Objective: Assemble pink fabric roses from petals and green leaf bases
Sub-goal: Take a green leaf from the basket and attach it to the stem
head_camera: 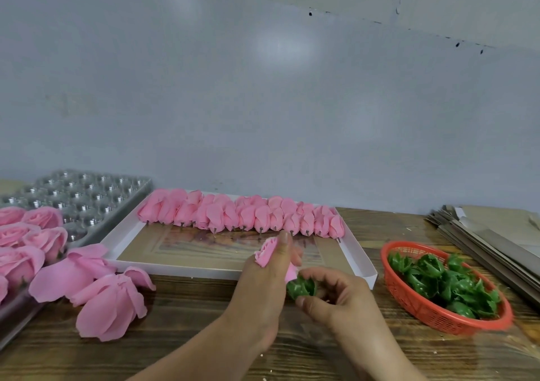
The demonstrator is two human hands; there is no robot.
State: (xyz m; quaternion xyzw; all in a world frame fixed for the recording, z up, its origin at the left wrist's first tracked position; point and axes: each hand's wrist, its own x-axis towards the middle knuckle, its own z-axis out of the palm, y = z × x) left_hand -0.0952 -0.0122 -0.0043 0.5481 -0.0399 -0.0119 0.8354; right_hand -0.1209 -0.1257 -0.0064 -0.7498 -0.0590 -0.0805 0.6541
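Note:
My left hand [263, 281] grips a pink petal bud [265, 252], whose ruffled top sticks out above my fingers. My right hand [336, 296] pinches a green leaf base [301, 287] right against the bud's lower end; the two hands touch. A row of several pink petal buds [242, 214] on pins lies along the far side of a shallow white tray [356, 260]. Loose open pink petals [108, 301] lie on the table to the left. More green leaf bases [444, 284] fill a red basket [409, 304] on the right.
Finished pink roses [26, 240] sit in a metal tray at the far left, with a grey mould tray [84, 193] behind them. Flat cardboard sheets [491, 234] are stacked at the far right. The wooden table [190, 351] runs up to a grey wall.

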